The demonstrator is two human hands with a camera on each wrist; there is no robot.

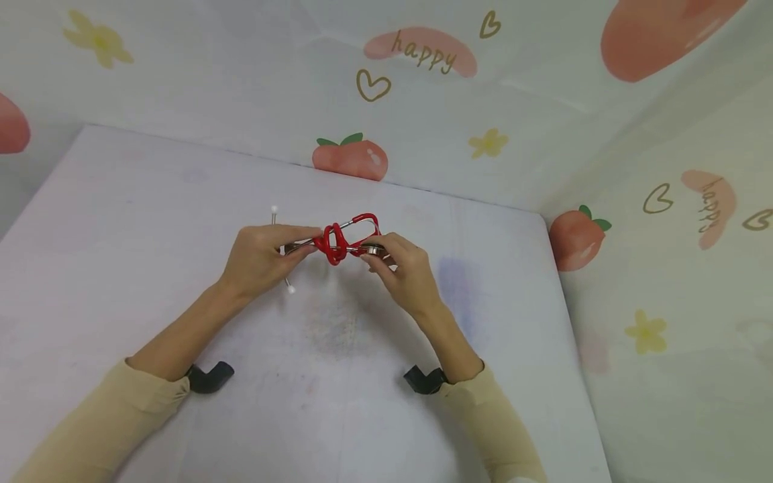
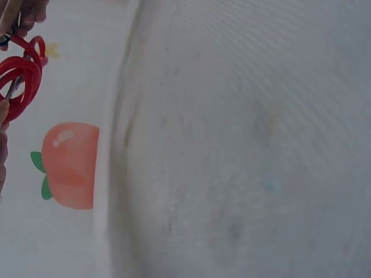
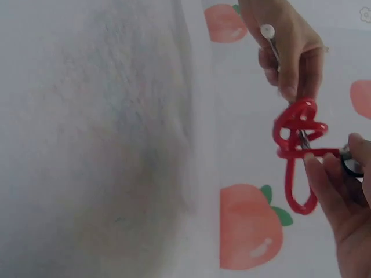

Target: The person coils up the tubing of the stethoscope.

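Note:
Both hands hold a stethoscope above the white table. Its red tubing (image 1: 333, 244) is looped into a knot-like bundle between them, and one longer loop stands out toward the far side. My left hand (image 1: 256, 258) grips the metal ear tubes beside the bundle; white ear tips (image 1: 292, 290) stick out on either side of that hand. My right hand (image 1: 406, 268) pinches the round metal chest piece (image 1: 374, 250) with thumb and fingers. In the right wrist view the tubing (image 3: 293, 179) hangs in a loop beside the right fingertips. The left wrist view catches the coil (image 2: 35, 87) only at its edge.
The white table (image 1: 302, 416) has faint stains and a purplish patch. Patterned fabric walls (image 1: 531, 121) with peaches and flowers rise behind it and on the right. A black curved piece (image 1: 211, 377) sits at each wrist by the beige sleeves.

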